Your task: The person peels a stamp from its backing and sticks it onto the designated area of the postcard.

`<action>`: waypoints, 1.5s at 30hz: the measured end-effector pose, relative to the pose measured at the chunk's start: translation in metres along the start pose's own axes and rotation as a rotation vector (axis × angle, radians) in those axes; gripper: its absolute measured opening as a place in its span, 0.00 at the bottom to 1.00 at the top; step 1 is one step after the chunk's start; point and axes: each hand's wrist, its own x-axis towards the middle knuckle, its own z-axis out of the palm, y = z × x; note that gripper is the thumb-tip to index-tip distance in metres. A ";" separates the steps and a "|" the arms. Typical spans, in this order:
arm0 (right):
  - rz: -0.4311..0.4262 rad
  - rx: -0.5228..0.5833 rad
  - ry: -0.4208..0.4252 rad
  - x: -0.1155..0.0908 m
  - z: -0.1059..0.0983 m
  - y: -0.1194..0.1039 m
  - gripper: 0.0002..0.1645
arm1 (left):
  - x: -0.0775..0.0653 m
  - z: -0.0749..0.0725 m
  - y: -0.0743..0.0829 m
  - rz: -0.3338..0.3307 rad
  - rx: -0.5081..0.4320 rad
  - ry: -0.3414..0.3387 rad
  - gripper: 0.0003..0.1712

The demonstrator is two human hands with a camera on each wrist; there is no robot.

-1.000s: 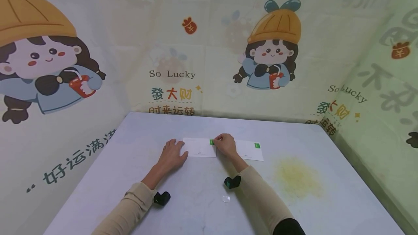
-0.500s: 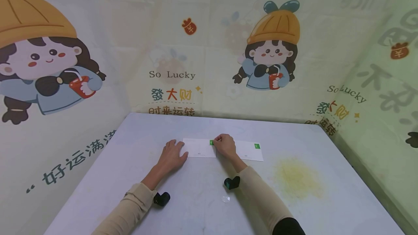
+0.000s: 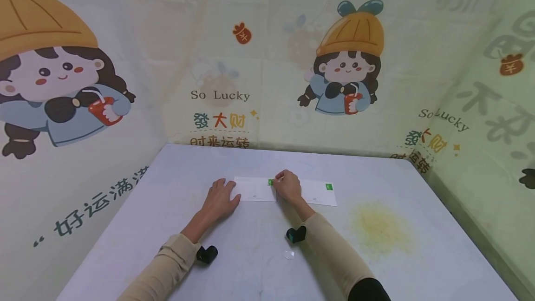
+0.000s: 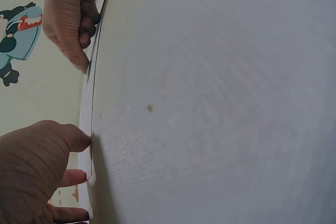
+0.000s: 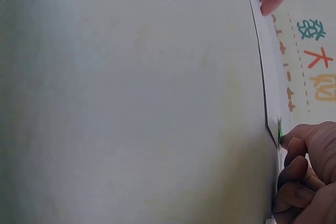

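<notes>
Two white envelopes lie side by side on the table, the left envelope and the right envelope. With fingers spread, my left hand rests at the left envelope's left end, thumb and fingertips at its edge. At that envelope's upper right corner, my right hand pinches a small green stamp between thumb and forefinger, other fingers curled. In the right wrist view a sliver of the stamp stands at the fingertips. The right hand covers the right envelope's left end. Another green stamp is on its upper right corner.
A small clear square piece lies on the white table, nearer the front between the forearms. A yellowish stain marks the tabletop to the right. A printed cloth backdrop stands behind the table's far edge.
My right hand has shifted very slightly at the stamp. The left hand and both envelopes have stayed in place.
</notes>
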 end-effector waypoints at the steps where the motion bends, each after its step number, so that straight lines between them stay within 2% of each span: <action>1: 0.000 0.004 0.000 0.000 0.000 0.000 0.09 | 0.000 0.000 0.000 -0.001 -0.001 -0.001 0.30; 10: 0.036 0.082 -0.013 -0.001 -0.002 0.000 0.14 | -0.002 0.000 0.000 0.000 -0.009 0.000 0.30; 15: -0.028 0.104 -0.003 -0.004 -0.007 -0.001 0.16 | -0.003 -0.002 0.001 -0.004 -0.012 -0.001 0.30; 27: -0.283 -0.153 0.023 -0.013 -0.006 0.006 0.24 | -0.003 -0.001 0.001 -0.001 -0.006 0.005 0.30; 37: -0.338 -0.380 -0.008 -0.019 -0.011 0.001 0.30 | -0.002 0.003 0.000 -0.003 -0.001 0.007 0.30; 45: -0.348 -0.475 -0.089 -0.024 -0.013 -0.005 0.35 | -0.002 0.002 0.000 0.001 -0.004 0.008 0.29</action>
